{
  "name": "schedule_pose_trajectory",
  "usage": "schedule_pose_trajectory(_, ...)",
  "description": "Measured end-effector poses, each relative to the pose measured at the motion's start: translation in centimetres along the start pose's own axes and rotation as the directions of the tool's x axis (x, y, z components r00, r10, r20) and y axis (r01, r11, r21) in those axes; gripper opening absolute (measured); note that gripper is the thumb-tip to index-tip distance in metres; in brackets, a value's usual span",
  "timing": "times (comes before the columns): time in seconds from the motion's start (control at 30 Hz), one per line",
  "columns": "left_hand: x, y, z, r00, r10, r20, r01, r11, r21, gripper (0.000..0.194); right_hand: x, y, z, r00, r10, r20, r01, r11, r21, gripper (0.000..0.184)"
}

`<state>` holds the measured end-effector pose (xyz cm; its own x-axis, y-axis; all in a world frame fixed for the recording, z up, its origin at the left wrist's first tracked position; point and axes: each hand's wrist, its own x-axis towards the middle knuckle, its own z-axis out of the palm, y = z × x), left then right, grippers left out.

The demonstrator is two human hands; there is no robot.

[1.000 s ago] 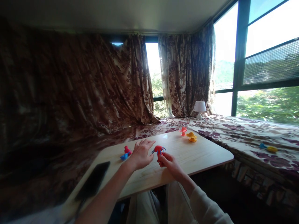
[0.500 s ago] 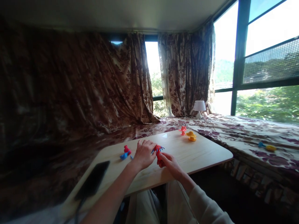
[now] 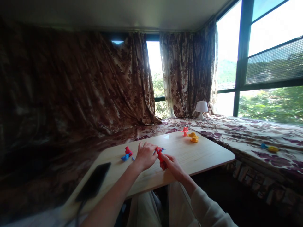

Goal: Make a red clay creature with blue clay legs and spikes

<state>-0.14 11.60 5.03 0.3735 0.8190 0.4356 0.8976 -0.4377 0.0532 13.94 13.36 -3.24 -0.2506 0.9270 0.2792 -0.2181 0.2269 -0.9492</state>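
Observation:
A small red toy with blue parts [image 3: 160, 152] stands near the middle of a light wooden table [image 3: 203, 157]. My right hand [image 3: 171, 164] grips its lower part from the near side. My left hand [image 3: 145, 155] has its fingers closed on the toy's upper left side. Both hands hold the same toy between them. A red and blue toy piece [image 3: 127, 154] lies on the table just left of my left hand.
An orange toy [image 3: 193, 137] and a small red toy [image 3: 184, 131] sit at the table's far end. A black phone [image 3: 94, 183] lies at the near left corner. A white lamp [image 3: 201, 109] and a blue and yellow toy [image 3: 269, 148] rest on the patterned bedding around the table.
My left hand went from lying open and flat beside the red toy to closing its fingers on it. My right hand kept its grip. The view shifted slightly.

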Motion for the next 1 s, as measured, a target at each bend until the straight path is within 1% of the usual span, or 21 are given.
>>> schedule_pose_trajectory(0.17,0.0,0.1,0.4,0.999,-0.038,0.024,0.039,0.999,-0.034,0.032,-0.2,-0.2,0.1,1.0,-0.016,-0.001,0.016,0.999,-0.028,0.049)
schedule_pose_trajectory(0.3,0.2,-0.1,0.9,0.995,-0.086,0.044,0.09,0.992,-0.086,0.029,-0.1,-0.1,0.3,0.999,0.031,-0.016,-0.032,0.997,-0.067,0.049)
schedule_pose_trajectory(0.37,0.3,-0.4,1.1,0.991,-0.119,0.061,0.126,0.984,-0.13,0.029,0.0,-0.1,0.3,0.999,0.045,-0.023,-0.048,0.994,-0.102,0.048)
schedule_pose_trajectory(0.5,0.3,-1.0,1.5,0.978,-0.181,0.106,0.203,0.946,-0.252,0.032,0.1,0.1,0.6,0.999,0.031,-0.045,-0.038,0.986,-0.165,0.042)
schedule_pose_trajectory(0.63,0.1,-1.7,2.0,0.961,-0.248,0.12,0.275,0.887,-0.37,0.031,0.1,1.0,0.9,0.996,-0.043,-0.079,0.023,0.972,-0.235,0.035)
schedule_pose_trajectory(0.77,0.0,-2.3,2.7,0.945,-0.314,0.091,0.318,0.819,-0.478,0.029,0.1,2.0,1.0,0.98,-0.157,-0.126,0.105,0.933,-0.345,0.03)
schedule_pose_trajectory(0.9,-0.1,-2.7,3.5,0.933,-0.351,0.08,0.33,0.747,-0.578,0.025,-0.1,1.9,0.9,0.955,-0.23,-0.185,0.127,0.885,-0.447,0.026)
schedule_pose_trajectory(1.0,-0.2,-2.7,4.2,0.927,-0.364,0.09,0.333,0.691,-0.642,0.025,-0.4,1.5,1.2,0.94,-0.287,-0.186,0.147,0.829,-0.539,0.026)
